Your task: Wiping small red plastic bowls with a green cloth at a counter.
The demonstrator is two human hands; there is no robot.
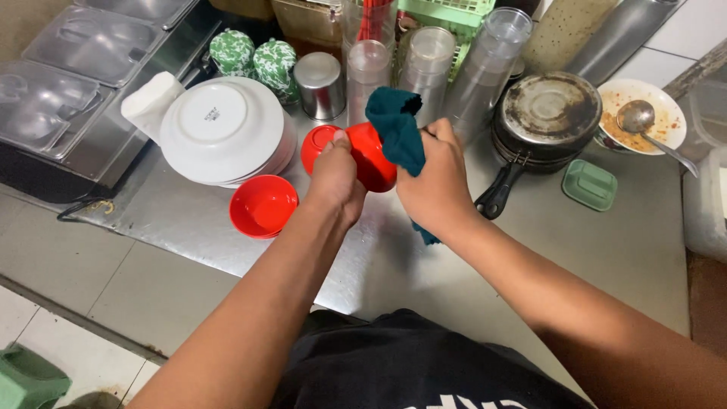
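My left hand (335,178) grips a small red bowl (372,155), held tilted above the steel counter (379,250). Against that bowl my right hand (439,182) presses a dark teal cloth (397,129); the cloth's loose end hangs below my wrist. A second red bowl (263,205) sits upright on the counter to the left of my left hand. Part of another red bowl (316,144) shows behind my left hand.
A stack of white bowls (223,129) stands upside down at the left. Clear plastic cups (485,68), a steel cup (319,85) and green patterned jars (254,57) line the back. A black pan (541,121), a green lid (590,184) and a dirty plate with spoon (644,113) lie right.
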